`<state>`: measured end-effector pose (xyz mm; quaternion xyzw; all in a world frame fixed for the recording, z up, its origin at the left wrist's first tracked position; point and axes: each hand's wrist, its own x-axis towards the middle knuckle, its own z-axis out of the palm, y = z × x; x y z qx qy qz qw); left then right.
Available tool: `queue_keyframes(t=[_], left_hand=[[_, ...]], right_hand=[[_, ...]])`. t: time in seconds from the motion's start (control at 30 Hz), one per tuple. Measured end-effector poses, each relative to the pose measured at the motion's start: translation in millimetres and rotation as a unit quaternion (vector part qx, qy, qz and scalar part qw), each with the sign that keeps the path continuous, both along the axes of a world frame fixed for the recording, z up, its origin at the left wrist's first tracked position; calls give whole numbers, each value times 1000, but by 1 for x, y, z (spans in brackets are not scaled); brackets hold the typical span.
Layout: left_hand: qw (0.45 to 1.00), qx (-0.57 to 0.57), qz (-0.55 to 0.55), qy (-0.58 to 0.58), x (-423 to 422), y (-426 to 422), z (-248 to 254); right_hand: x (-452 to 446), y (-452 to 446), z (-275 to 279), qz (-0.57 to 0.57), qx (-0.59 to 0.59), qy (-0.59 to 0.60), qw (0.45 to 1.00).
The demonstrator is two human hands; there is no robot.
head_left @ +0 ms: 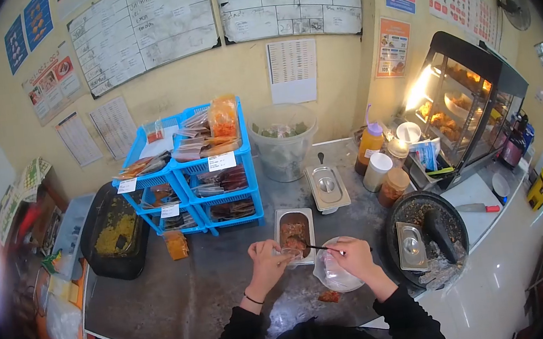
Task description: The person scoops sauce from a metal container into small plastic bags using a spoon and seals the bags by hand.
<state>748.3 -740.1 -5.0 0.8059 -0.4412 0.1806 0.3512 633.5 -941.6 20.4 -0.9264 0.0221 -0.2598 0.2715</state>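
My left hand [267, 264] is closed on a small clear plastic cup [290, 257], held at the near edge of a rectangular metal container [310, 223]. Inside that container lies a reddish-brown paste [292, 225]. My right hand [353, 257] grips a dark-handled spoon [319, 248], whose far end reaches into the container beside the cup. Whether the cup has anything in it is too small to tell. Below my right hand sits a round whitish, plastic-looking bowl or bag [334, 275]. A small reddish packet [329, 296] lies on the counter near it.
Blue stacked baskets [227, 222] with sachets stand at left, beside a black tray [118, 268] of yellow food. A lidded metal container [327, 187], a clear tub [284, 148] and bottles [371, 140] stand behind. At right are a stone mortar [456, 215], a knife [477, 208] and a lit food warmer [475, 95].
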Motion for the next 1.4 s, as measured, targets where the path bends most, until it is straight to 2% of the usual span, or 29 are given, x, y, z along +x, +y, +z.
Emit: queue_keyframes(t=[0.17, 0.4, 0.77, 1.4], left_hand=[[998, -39, 10, -41, -2, -5, -1], [993, -64, 13, -103, 0, -15, 6], [988, -85, 8, -127, 2, -25, 14], [988, -103, -4, -116, 4, -29, 21]], right_hand=[[-7, 9, 1, -27, -115, -6, 993], [-11, 14, 8, -57, -149, -34, 987], [-12, 9, 6, -62, -122, -117, 984], [-8, 8, 4, -69, -89, -161, 980]])
